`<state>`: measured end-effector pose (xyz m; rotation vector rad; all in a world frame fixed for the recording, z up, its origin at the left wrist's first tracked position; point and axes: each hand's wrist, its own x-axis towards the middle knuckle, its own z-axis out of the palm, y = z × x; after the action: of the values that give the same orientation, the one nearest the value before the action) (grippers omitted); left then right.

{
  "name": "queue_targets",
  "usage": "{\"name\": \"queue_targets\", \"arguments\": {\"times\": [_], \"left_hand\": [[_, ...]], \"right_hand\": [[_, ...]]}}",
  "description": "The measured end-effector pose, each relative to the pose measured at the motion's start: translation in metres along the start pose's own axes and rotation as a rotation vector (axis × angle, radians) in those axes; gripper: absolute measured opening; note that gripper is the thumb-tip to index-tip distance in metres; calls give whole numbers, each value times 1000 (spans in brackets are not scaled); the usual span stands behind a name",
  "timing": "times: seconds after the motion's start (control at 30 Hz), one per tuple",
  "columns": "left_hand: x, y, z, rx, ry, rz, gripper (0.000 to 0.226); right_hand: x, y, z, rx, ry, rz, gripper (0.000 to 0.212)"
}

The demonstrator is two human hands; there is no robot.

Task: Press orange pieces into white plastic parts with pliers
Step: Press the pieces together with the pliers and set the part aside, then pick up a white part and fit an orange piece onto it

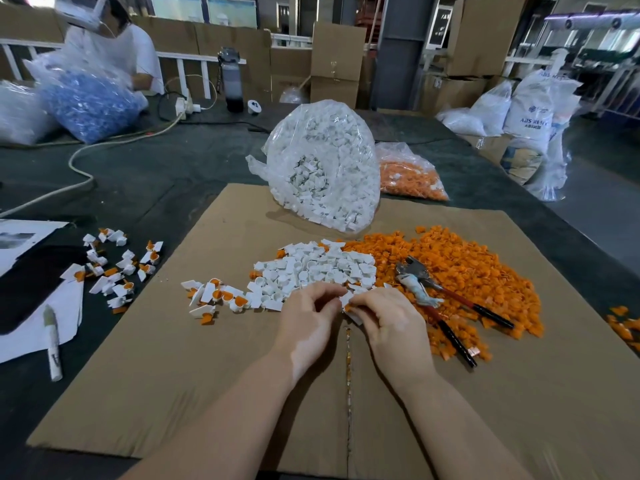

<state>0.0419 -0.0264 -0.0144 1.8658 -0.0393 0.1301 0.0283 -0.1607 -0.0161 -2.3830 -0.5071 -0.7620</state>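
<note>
My left hand point(311, 311) and my right hand point(384, 318) meet at the near edge of a heap of white plastic parts point(311, 271). Together they pinch one white part point(347, 300) with an orange piece showing beneath it. A wide pile of loose orange pieces point(478, 271) spreads to the right. The pliers point(446, 299), with dark red handles, lie on that orange pile just right of my right hand, untouched. A small group of joined white-and-orange parts point(218, 297) lies to the left on the cardboard sheet point(207, 393).
More joined parts point(117, 265) lie scattered on the dark table at left, near papers and a marker point(53, 344). A clear bag of white parts point(325, 164) and a bag of orange pieces point(412, 176) stand behind. A person sits at far left beside a bag of blue parts point(86, 98).
</note>
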Motion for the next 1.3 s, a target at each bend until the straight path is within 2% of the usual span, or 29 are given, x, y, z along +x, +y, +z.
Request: {"name": "queue_targets", "arguments": {"times": [0.13, 0.33, 0.47, 0.77, 0.93, 1.13, 1.3], "left_hand": [[-5, 0, -1, -2, -89, 24, 37], [-6, 1, 1, 59, -30, 67, 31], [-8, 0, 2, 49, -18, 66, 30], [-8, -5, 4, 170, -45, 101, 31], [-9, -7, 5, 259, -61, 220, 23], [-7, -9, 6, 225, -23, 205, 21], [-7, -7, 6, 137, 123, 114, 16]], "right_hand": [[-2, 0, 1, 29, 7, 49, 7], [-7, 1, 0, 16, 52, 88, 17], [-8, 1, -1, 10, 39, 48, 19], [-8, 0, -2, -26, 29, -27, 10], [-8, 1, 0, -38, 13, 11, 10], [-8, 0, 1, -47, 19, 13, 5], [-8, 0, 1, -59, 92, 77, 4]]}}
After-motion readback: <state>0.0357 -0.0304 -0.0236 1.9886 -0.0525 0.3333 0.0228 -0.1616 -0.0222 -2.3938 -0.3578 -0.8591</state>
